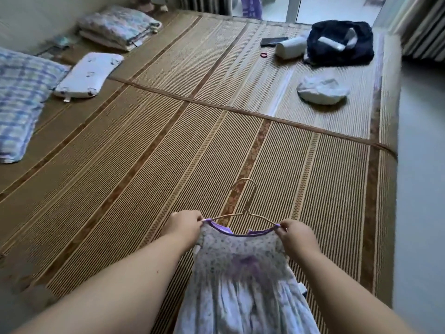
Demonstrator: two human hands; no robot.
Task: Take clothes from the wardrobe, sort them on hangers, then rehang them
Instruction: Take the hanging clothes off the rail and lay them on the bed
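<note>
On my feed, the left fingers are curled and pinching one shoulder of a small dress, right where the fabric meets the tip of a thin wire hanger. The right fingers pinch the other shoulder the same way. Both the left hand and the right hand are knuckles-up, with bare forearms reaching in from the bottom of the view.

The dress is pale with a fine floral print, a purple neckline trim and a purple bow on the chest. It is on the hanger and stretched between the two hands, its skirt running towards me and out of the frame. The hanger's hook points away from me. I cannot tell whether the dress touches the woven bed mat below it.

Further out on the mat, a plaid pillow and a small white pillow lie at far left, with a folded quilt beyond them. At far right sit a dark fuzzy bag, a white cylinder beside it, a phone, a red hair tie and a pale bundle.
</note>
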